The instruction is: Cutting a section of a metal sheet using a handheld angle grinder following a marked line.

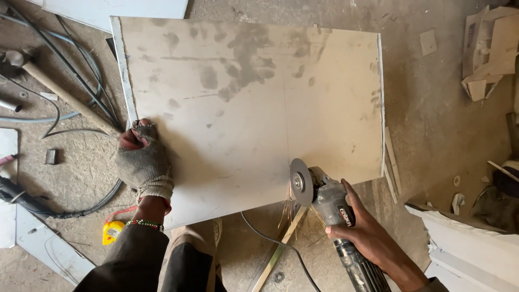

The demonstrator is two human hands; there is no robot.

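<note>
Nearest the camera, the person's right hand (373,238) is wrapped tightly around the dark ribbed handle of an angle grinder (332,216), whose grey disc (300,181) stands on edge against the near edge of a large pale metal sheet (254,108) lying on the dusty floor (448,124). Sparks fall just below the disc, where it meets a thin line marked down the sheet. A black cord (275,243) trails from the grinder toward the camera, crossing a pale strip (278,246) that pokes out from under the sheet's near edge. At the sheet's left edge the left hand (143,159), in a worn fingerless knit glove, presses down flat with the fingers curled over the rim (it holds nothing but the sheet itself). A beaded bracelet (145,223) circles that wrist. Left of the sheet lie a wooden-handled hammer (51,81), several dark cables (75,70) and, near the left forearm, a yellow tape measure (112,231). Right of the sheet are torn scraps of cardboard (486,48) and white panels (470,243).
</note>
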